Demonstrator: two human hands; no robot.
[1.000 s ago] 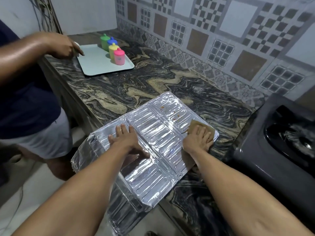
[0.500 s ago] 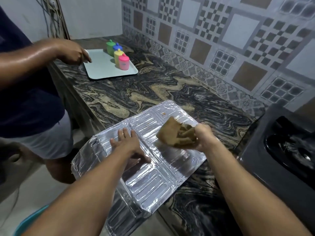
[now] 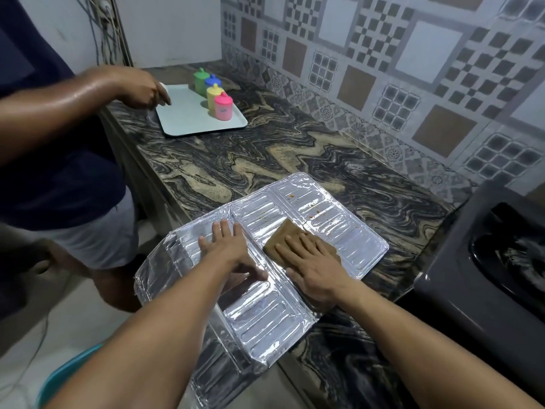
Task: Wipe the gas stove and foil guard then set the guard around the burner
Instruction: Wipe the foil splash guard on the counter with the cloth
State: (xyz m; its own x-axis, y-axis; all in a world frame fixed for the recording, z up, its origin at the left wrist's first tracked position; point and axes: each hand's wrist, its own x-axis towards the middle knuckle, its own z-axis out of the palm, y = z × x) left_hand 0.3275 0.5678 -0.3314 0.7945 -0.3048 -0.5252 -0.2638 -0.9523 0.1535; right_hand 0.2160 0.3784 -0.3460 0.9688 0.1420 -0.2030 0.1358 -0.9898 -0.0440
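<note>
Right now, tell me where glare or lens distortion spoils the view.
Head view: glare streaks the foil guard beside the left hand; wide-angle bending curves the wall tiles; the gas stove sits dark, detail lost.

The foil guard (image 3: 265,308) is laid flat on the marbled counter (image 3: 236,160), overhanging its edge. It is pressed by the flat left hand (image 3: 227,246); a brown cloth (image 3: 283,237) is pressed onto it by the right hand (image 3: 312,267). Orange specks are seen beyond. The stove (image 3: 486,261) is seen at right.
</note>
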